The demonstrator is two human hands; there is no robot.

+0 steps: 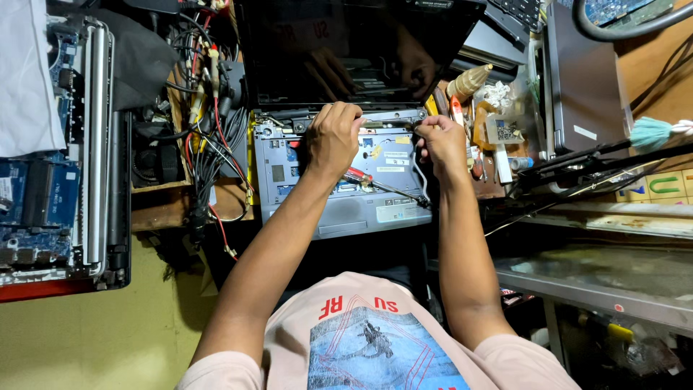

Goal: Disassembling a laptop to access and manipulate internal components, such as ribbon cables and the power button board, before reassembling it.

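An opened laptop [339, 217] lies in front of me, keyboard cover off and its grey inner frame bare. Its dark screen [354, 43] stands upright behind. My left hand [332, 137] rests near the left hinge, fingers curled around something small that I cannot make out. At the right hinge, my right hand [442, 141] pinches a thin part. A red-handled screwdriver [361, 177] lies across the laptop's base between my forearms.
A tangle of cables [209, 144] sits left of the laptop. A dismantled laptop with blue circuit boards [36, 195] lies at far left. Tools and a glue bottle [469, 81] crowd the right side, beside a closed grey laptop [585, 79] and a metal shelf [599, 289].
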